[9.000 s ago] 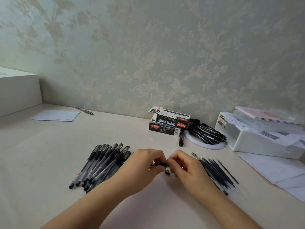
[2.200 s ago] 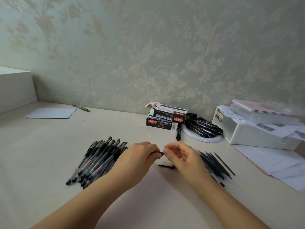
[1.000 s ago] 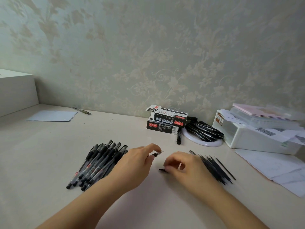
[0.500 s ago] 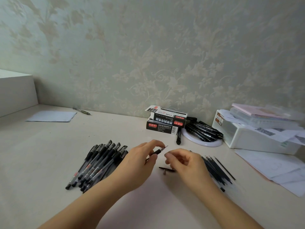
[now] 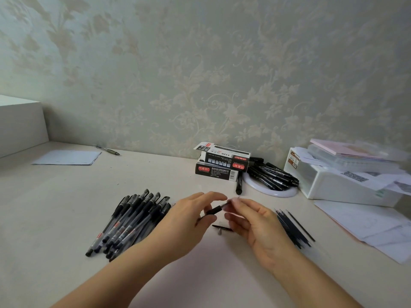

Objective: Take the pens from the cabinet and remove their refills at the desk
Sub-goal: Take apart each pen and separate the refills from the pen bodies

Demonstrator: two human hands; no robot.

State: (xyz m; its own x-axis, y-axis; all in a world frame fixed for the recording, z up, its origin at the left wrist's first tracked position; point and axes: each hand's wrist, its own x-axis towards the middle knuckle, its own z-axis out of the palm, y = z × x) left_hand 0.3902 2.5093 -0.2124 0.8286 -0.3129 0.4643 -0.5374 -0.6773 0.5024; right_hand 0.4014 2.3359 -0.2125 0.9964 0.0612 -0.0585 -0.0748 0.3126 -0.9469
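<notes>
Left hand (image 5: 186, 221) pinching pen (image 5: 215, 209) by black grip, tip toward right fingertips (image 5: 230, 207). Right hand (image 5: 255, 227) blurred; hold on tip cannot be told. Black cap (image 5: 222, 228) on desk below fingers. Pen pile (image 5: 131, 221) left of left fingers, refills (image 5: 293, 227) right of right hand.

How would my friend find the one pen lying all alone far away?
Start at the white block on the desk's far left. Beside it lies a pale paper sheet; just right, near the wall, rests the slim grey-green pen, alone, unlike the bundled black pens.

A white organizer (image 5: 347, 187) holds papers beside loose sheets (image 5: 373, 227).
</notes>
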